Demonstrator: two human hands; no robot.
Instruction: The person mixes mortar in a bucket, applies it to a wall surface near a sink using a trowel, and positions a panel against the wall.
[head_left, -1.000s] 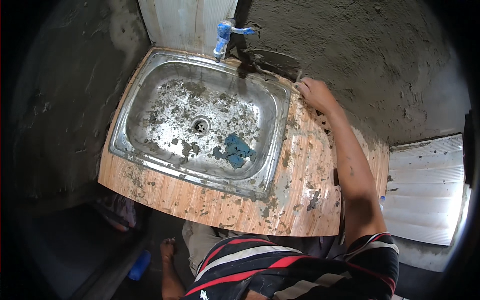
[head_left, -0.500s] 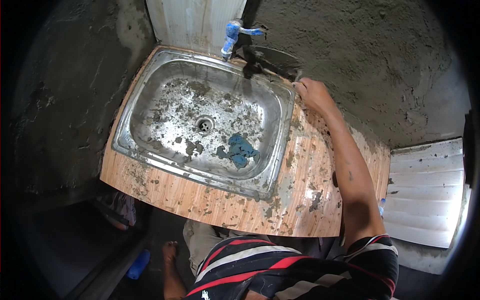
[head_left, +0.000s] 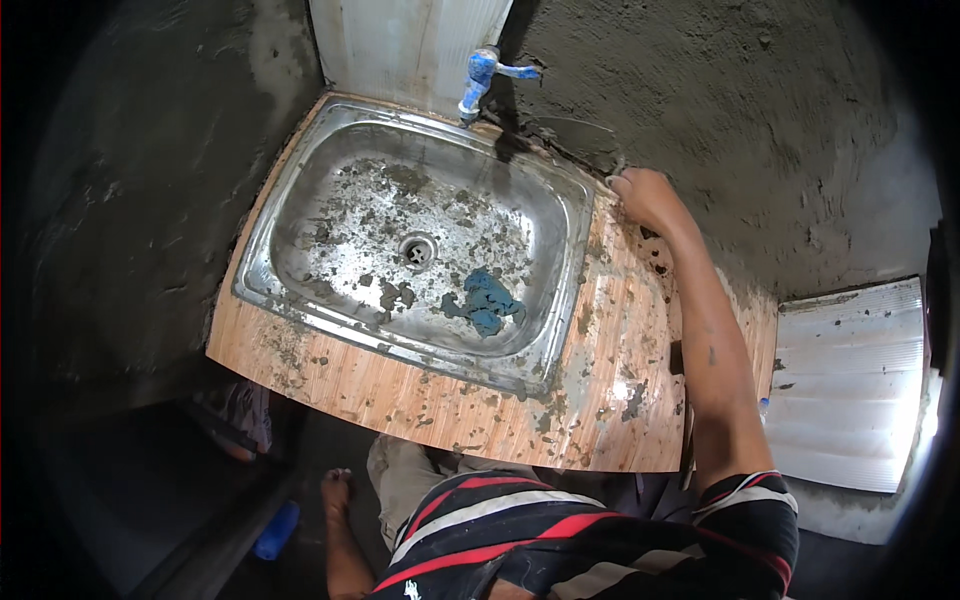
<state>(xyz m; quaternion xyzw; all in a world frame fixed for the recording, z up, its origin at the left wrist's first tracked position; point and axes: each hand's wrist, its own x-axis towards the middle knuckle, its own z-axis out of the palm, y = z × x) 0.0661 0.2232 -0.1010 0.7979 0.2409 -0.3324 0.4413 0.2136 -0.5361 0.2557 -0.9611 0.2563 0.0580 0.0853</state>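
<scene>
My right hand (head_left: 643, 197) is closed at the foot of the rough mortared wall, just past the sink's back right corner. It grips what looks like a trowel (head_left: 572, 127), its thin blade lying close against the wall; the handle is mostly hidden by my fingers. The steel sink (head_left: 575, 250) is spattered with wet mortar, and a crumpled blue rag or sponge (head_left: 487, 303) lies in its bowl, right of the drain. Low beside my body hangs my left hand (head_left: 337, 487), fingers curled, with nothing seen in it.
A blue and white tap (head_left: 480, 72) juts out over the sink's back edge. Mortar crumbs dot the wood-patterned counter (head_left: 610, 420). Dark plastered wall (head_left: 140, 200) closes in the left side. A white ribbed panel (head_left: 850, 380) stands at the right, and a blue object (head_left: 277, 530) lies below.
My right hand has shifted slightly right and nearer. The trowel's blade, dark and broad before, now shows as a thin outline against the wall. The whole view has shifted a little.
</scene>
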